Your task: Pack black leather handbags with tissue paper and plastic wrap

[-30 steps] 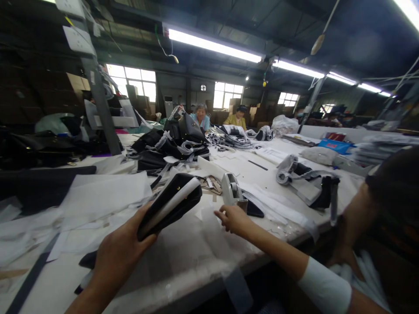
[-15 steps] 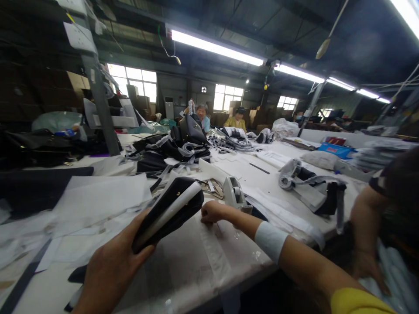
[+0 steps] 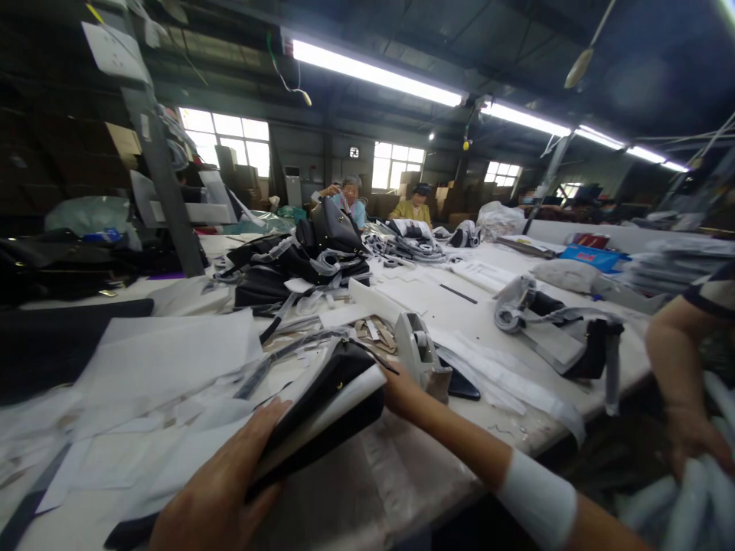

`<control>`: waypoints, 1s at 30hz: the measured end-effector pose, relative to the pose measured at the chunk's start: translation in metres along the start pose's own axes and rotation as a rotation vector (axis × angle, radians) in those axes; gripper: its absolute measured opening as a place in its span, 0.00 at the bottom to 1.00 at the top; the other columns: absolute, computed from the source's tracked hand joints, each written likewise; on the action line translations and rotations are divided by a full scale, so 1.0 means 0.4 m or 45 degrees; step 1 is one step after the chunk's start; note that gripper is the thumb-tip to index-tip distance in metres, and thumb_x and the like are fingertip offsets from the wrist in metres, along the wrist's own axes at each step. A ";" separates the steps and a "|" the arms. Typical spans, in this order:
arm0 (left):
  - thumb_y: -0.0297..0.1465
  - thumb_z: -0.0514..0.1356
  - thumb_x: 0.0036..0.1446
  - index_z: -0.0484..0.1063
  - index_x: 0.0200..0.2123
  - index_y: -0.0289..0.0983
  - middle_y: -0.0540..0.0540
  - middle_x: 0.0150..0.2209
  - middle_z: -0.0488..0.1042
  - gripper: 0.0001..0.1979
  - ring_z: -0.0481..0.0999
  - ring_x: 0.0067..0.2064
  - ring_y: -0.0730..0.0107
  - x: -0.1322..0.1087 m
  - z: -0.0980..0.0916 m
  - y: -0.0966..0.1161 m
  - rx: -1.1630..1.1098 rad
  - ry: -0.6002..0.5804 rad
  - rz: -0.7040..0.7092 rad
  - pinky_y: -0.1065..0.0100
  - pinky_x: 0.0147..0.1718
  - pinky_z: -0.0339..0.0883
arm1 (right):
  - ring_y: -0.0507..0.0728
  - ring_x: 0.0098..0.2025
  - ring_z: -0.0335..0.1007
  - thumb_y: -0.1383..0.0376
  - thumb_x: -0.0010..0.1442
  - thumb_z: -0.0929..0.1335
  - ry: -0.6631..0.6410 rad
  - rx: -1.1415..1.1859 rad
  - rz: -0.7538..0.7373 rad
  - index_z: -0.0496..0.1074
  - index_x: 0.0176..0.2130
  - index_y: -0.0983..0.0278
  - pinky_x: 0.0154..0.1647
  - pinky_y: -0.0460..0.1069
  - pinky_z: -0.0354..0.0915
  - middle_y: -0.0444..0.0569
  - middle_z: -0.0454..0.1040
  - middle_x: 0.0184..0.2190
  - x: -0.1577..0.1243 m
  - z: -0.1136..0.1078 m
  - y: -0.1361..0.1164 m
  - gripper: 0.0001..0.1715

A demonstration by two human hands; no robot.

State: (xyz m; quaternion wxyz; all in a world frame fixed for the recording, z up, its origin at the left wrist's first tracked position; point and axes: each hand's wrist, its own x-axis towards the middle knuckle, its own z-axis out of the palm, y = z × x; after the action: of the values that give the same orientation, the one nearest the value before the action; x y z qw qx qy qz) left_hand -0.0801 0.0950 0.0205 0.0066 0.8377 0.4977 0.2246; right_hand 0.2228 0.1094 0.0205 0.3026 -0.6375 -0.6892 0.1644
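My left hand (image 3: 230, 478) grips a black bag (image 3: 350, 413) at its near end, with the thumb below and the fingers over the top. The bag is tilted, small gold-coloured fittings show on it, and a white strip (image 3: 327, 417) runs along its length. My right hand (image 3: 399, 389) is at the far end of the bag, partly behind it; its fingers are hidden, so I cannot tell what they hold. Close beyond that hand stands a grey tape dispenser (image 3: 414, 344). A clear plastic strip (image 3: 396, 467) lies on the table under the bag.
White sheets (image 3: 172, 360) cover the table's left side. Behind lies a pile of black bags (image 3: 310, 256). Another partly wrapped bag (image 3: 574, 337) lies to the right. At the right edge a co-worker's arm (image 3: 683, 383) reaches toward pale rolls. Two people sit across the table.
The black bag has moved right and slightly down in my left hand, its far end now overlapping my right hand. My right hand's fingers, visible before near the plastic strip, are now hidden.
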 end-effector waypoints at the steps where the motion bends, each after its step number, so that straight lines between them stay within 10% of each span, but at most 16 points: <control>1: 0.26 0.57 0.54 0.42 0.67 0.61 0.60 0.65 0.63 0.44 0.75 0.55 0.58 -0.003 0.003 0.003 -0.013 0.005 0.042 0.63 0.57 0.66 | 0.64 0.55 0.69 0.68 0.64 0.65 -0.022 -0.013 -0.024 0.75 0.50 0.59 0.57 0.57 0.64 0.53 0.75 0.52 -0.057 0.008 0.002 0.16; 5: 0.23 0.56 0.54 0.43 0.68 0.57 0.58 0.66 0.61 0.43 0.72 0.59 0.62 -0.002 0.016 0.023 0.002 0.042 0.157 0.65 0.61 0.60 | 0.69 0.65 0.55 0.56 0.61 0.69 -0.162 -0.172 -0.167 0.67 0.61 0.61 0.68 0.64 0.49 0.56 0.63 0.64 -0.218 0.064 -0.001 0.30; 12: 0.22 0.53 0.54 0.45 0.70 0.45 0.50 0.66 0.61 0.41 0.69 0.61 0.61 -0.003 0.059 0.060 0.253 0.215 0.492 0.60 0.56 0.68 | 0.67 0.64 0.58 0.62 0.62 0.68 -0.030 -0.442 -0.263 0.69 0.58 0.61 0.69 0.64 0.49 0.54 0.69 0.60 -0.176 0.127 0.005 0.26; 18: 0.21 0.52 0.54 0.47 0.70 0.41 0.48 0.67 0.59 0.39 0.68 0.62 0.59 -0.023 0.079 0.069 0.365 0.257 0.562 0.58 0.55 0.71 | 0.64 0.67 0.55 0.56 0.64 0.67 -0.025 -0.504 -0.347 0.63 0.63 0.68 0.68 0.62 0.52 0.60 0.64 0.63 -0.339 0.096 0.009 0.33; 23: 0.18 0.49 0.58 0.52 0.68 0.41 0.46 0.66 0.60 0.35 0.68 0.62 0.58 -0.050 0.091 0.115 0.434 0.306 0.632 0.57 0.55 0.71 | 0.56 0.48 0.76 0.58 0.68 0.65 0.310 -0.447 -0.915 0.75 0.48 0.70 0.53 0.48 0.71 0.55 0.80 0.45 -0.419 0.048 -0.039 0.19; 30: 0.23 0.44 0.67 0.56 0.67 0.40 0.42 0.65 0.62 0.26 0.69 0.61 0.56 -0.055 0.110 0.142 0.468 0.381 0.712 0.58 0.52 0.73 | 0.61 0.65 0.59 0.69 0.66 0.66 0.338 -0.761 -1.040 0.67 0.60 0.67 0.69 0.61 0.53 0.50 0.68 0.61 -0.363 -0.076 -0.101 0.24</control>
State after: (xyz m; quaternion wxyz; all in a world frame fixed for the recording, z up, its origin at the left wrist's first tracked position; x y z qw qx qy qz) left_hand -0.0248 0.0573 -0.0139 -0.2784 0.8866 0.2769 0.2446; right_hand 0.2107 -0.0427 0.0384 0.2315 -0.3908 -0.8542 -0.2532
